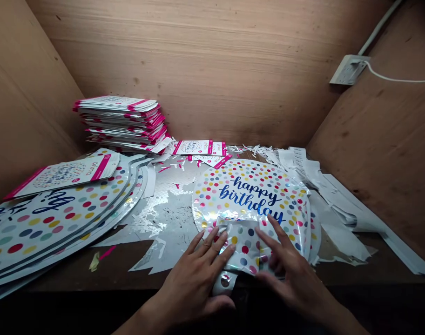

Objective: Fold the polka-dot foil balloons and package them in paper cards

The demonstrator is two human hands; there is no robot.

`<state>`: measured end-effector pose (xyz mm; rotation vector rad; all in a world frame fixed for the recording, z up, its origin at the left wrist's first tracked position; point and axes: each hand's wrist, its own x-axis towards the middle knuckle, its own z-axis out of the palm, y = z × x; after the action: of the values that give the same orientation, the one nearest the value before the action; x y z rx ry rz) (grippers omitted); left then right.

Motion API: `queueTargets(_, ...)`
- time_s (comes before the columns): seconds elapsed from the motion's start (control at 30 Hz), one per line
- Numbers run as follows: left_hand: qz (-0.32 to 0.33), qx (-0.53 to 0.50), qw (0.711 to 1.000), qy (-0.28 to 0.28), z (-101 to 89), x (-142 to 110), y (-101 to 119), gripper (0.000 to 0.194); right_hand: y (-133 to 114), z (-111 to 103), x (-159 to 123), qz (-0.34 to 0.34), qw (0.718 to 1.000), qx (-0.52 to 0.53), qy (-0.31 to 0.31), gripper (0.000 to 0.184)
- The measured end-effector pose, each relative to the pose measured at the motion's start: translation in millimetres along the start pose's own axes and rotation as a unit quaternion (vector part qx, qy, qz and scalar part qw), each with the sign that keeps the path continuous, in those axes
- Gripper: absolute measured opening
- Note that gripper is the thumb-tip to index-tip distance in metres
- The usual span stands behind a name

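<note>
A folded dotted foil balloon [243, 246] lies near the table's front edge, with shiny creases and a small tail below it. My left hand [194, 277] rests flat on its left side, fingers stretched out. At its right edge, my right hand [294, 270] has its fingers spread, the index fingertip touching the foil and the thumb near the lower corner. Under and beyond them lie flat round foil balloons [247, 184] printed with coloured dots and blue "happy birthday" lettering. Some right-hand fingers curl out of sight.
Larger flat dotted balloons [83, 209] are piled on the left, with a card packet [67, 174] on top. A tall stack of pink-edged packets [124, 123] stands behind. Several loose packets [201, 149], paper strips [305, 170] and scraps surround the work. Wooden walls carry a socket [350, 70].
</note>
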<state>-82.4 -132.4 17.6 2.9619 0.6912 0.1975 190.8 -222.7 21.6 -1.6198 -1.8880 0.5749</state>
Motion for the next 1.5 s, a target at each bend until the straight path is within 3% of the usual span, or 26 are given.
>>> queueTargets(0.1,0.016,0.013,1.000,0.010,-0.1,-8.1,2.8,0.088,4.3,2.0,-6.1,-0.190,0.966,-0.172,-0.037,0.074)
queueTargets(0.17,0.027,0.016,0.999,0.019,1.7,-13.0,4.0,0.084,8.1,9.2,-7.3,-0.256,0.939,-0.226,-0.036,0.063)
queueTargets(0.27,0.032,-0.002,0.998,0.048,5.0,-19.0,5.1,0.071,10.1,20.4,-7.0,-0.299,0.933,-0.199,0.018,0.048)
queueTargets(0.33,0.037,-0.050,0.993,0.103,2.4,-20.4,6.2,0.054,4.6,20.2,-4.2,-0.304,0.944,-0.116,0.051,0.039)
queueTargets(0.4,0.031,-0.149,0.978,0.146,-7.7,-17.2,7.0,0.037,-6.9,11.1,4.1,-0.256,0.964,-0.004,0.072,0.033)
queueTargets(0.5,-0.102,-0.358,0.914,0.160,-33.9,-0.7,5.2,0.029,-27.9,-11.8,30.0,-0.096,0.977,0.182,0.049,0.023)
queueTargets(0.57,-0.199,-0.483,0.837,0.164,-50.4,16.2,-0.4,0.040,-37.2,-24.7,53.4,0.007,0.957,0.290,-0.017,0.027)
queueTargets(0.63,-0.227,-0.574,0.771,0.154,-59.8,33.6,-10.0,0.044,-39.3,-31.0,76.7,0.070,0.924,0.367,-0.085,0.031)
queueTargets(0.73,-0.229,-0.637,0.724,0.135,-58.5,52.6,-27.9,0.045,-31.7,-29.4,104.3,0.104,0.895,0.408,-0.148,0.036)
queueTargets(0.8,-0.237,-0.624,0.728,0.158,-51.5,58.8,-37.9,0.045,-24.9,-25.0,116.3,0.099,0.900,0.392,-0.161,0.040)
queueTargets(0.93,-0.240,-0.555,0.772,0.198,-41.2,61.3,-44.9,0.042,-20.1,-17.5,131.6,0.041,0.911,0.396,-0.109,0.040)
queueTargets(1.07,-0.220,-0.524,0.801,0.190,-42.6,62.1,-42.3,0.041,-22.7,-12.6,142.6,0.043,0.910,0.407,-0.065,0.041)
queueTargets(1.13,-0.216,-0.547,0.790,0.171,-43.5,63.5,-42.9,0.041,-21.9,-12.3,145.8,0.063,0.916,0.393,-0.043,0.045)
queueTargets(1.2,-0.230,-0.588,0.759,0.160,-42.4,65.5,-45.8,0.043,-19.4,-14.2,145.9,0.082,0.906,0.413,-0.040,0.048)
queueTargets(1.27,-0.260,-0.618,0.719,0.184,-39.3,67.4,-48.8,0.045,-17.1,-16.0,143.0,0.094,0.871,0.477,-0.072,0.051)
queueTargets(1.37,-0.308,-0.612,0.673,0.280,-32.7,68.7,-46.6,0.048,-18.1,-10.3,135.9,0.072,0.806,0.573,-0.130,0.054)
queueTargets(1.43,-0.320,-0.584,0.667,0.335,-29.0,68.1,-41.5,0.050,-21.2,0.5,131.8,0.067,0.791,0.597,-0.117,0.056)
queueTargets(1.5,-0.302,-0.562,0.687,0.347,-29.6,64.6,-42.2,0.053,-21.8,11.9,128.7,0.104,0.789,0.601,-0.072,0.052)
